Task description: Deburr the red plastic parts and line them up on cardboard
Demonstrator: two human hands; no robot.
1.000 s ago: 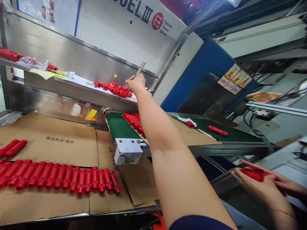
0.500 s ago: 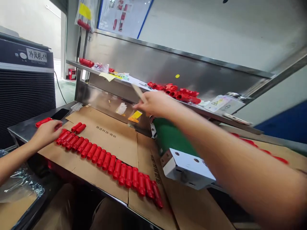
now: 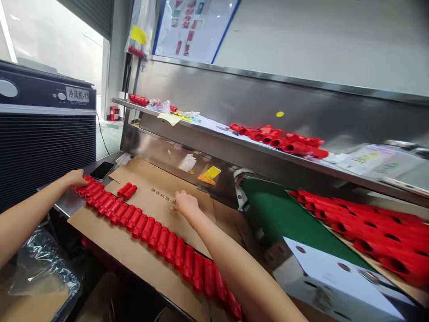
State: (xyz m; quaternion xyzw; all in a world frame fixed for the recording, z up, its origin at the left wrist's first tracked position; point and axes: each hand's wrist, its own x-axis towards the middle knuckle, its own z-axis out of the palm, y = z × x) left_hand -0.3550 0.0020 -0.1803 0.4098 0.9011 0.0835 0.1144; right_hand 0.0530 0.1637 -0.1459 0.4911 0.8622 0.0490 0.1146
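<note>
A long slanting row of red cylinders (image 3: 147, 229) lies on the brown cardboard (image 3: 110, 241). My left hand (image 3: 76, 178) is at the far left end of that row, its fingers bent against a red piece there; its grip is unclear. Over the middle of the cardboard is my right hand (image 3: 186, 203), fingers curled, and whether it holds something small cannot be made out. Two separate red cylinders (image 3: 127, 191) lie behind the row, between my hands.
A phone (image 3: 102, 171) lies at the back left. The shelf (image 3: 214, 129) carries red parts (image 3: 278, 139). On the right are a green conveyor belt (image 3: 288, 214), its white metal housing (image 3: 331, 268) and many red parts (image 3: 362, 219). A dark cooler (image 3: 47, 134) stands left.
My right hand has come down from the shelf to over the cardboard, and the light stick it held is no longer visible. My left hand remains at the row's left end. The view has shifted right.
</note>
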